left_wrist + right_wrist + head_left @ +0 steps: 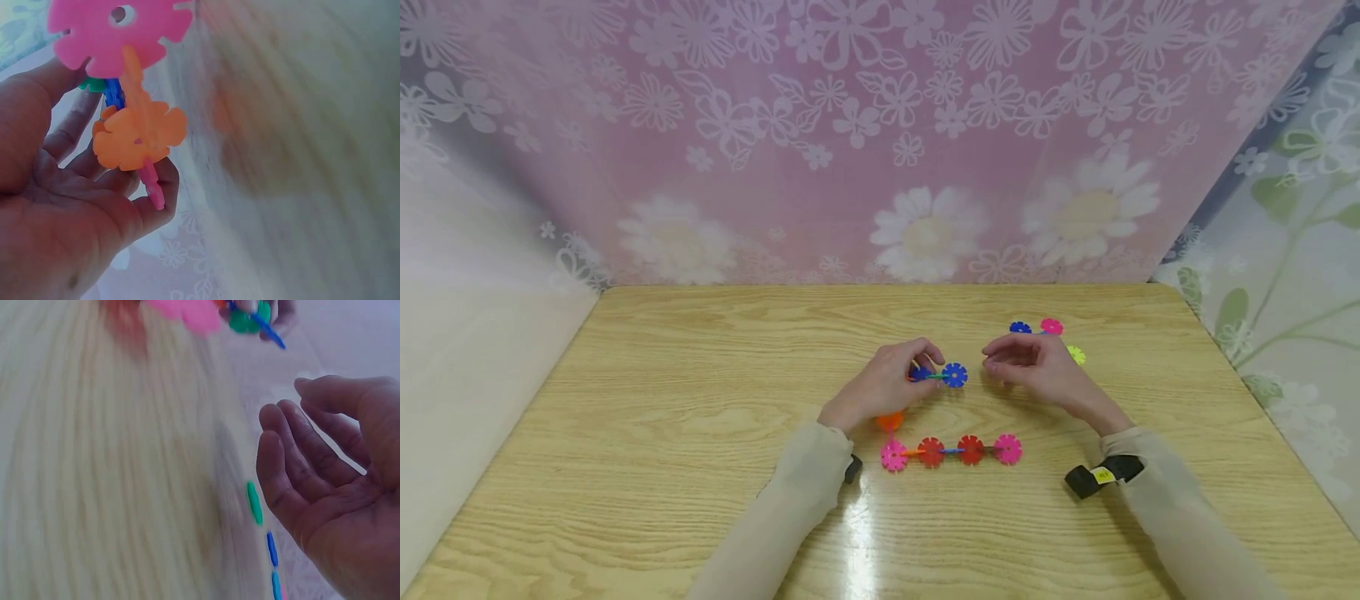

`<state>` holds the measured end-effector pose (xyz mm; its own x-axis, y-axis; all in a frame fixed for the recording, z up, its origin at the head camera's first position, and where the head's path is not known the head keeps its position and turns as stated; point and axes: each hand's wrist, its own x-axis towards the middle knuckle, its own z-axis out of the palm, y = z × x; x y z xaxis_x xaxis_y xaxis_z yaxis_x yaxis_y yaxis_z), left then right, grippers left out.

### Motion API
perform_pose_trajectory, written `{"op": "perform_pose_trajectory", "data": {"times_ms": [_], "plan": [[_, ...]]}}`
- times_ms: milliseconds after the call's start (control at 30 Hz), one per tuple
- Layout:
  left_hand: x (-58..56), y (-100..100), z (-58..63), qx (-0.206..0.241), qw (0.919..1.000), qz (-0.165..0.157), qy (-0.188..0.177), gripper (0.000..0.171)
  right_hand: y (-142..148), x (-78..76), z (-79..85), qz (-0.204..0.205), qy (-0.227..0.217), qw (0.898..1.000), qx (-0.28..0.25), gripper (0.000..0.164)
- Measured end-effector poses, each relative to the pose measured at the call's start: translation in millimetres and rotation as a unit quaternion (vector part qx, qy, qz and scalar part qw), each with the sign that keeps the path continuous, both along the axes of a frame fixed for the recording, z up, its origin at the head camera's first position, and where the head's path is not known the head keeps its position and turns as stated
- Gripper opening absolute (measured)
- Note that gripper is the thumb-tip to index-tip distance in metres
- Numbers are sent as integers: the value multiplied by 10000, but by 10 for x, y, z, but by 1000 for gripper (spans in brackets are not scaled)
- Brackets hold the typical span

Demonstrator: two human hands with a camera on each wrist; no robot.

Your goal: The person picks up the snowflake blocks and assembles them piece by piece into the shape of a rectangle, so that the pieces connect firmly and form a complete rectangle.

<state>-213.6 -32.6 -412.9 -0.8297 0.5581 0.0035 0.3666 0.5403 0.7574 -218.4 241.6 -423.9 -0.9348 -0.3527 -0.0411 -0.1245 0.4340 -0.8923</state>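
Note:
My left hand (887, 379) pinches a chain of notched plastic snowflake discs above the table. A blue disc (954, 375) sticks out past its fingertips, joined by an edge-on green disc (936, 376). Below the hand, an orange disc (891, 421) meets a pink disc (893, 456), from which a row with red discs (970, 449) runs rightward to another pink disc (1008, 449). In the left wrist view, orange discs (140, 137) hang by the palm. To the right, apart from the chain, my right hand (1037, 367) has loosely bent fingers and holds nothing.
Behind the right hand lie more discs: a blue one (1019, 327), a pink one (1052, 326) and a yellow-green one (1076, 355), partly hidden. The wooden table (700, 358) ends at a flowered pink curtain (790, 200).

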Motion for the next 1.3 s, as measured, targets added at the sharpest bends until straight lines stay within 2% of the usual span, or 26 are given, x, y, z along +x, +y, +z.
{"op": "perform_pose_trajectory", "data": {"times_ms": [200,400,700,800,900,1100,1300], "plan": [[10,1,8,11,10000,-77,25,27,154,-50,-42,-126,410,9970,638,27],[12,-1,4,-51,9999,-95,63,28,270,-131,-84,-116,1004,9832,1523,23],[12,5,2,-178,9997,-69,129,34,359,-272,-100,-16,1292,9631,2362,39],[11,9,0,-213,9997,-42,146,34,369,-315,-99,61,1301,9554,2650,40],[8,12,-2,-237,9996,19,149,34,374,-352,-102,134,1263,9522,2777,39],[12,4,-8,-217,9996,110,124,32,365,-390,-76,279,1107,9557,2713,35],[18,0,-1,-243,9995,117,177,28,350,-378,-44,351,962,9665,2355,28]]}}
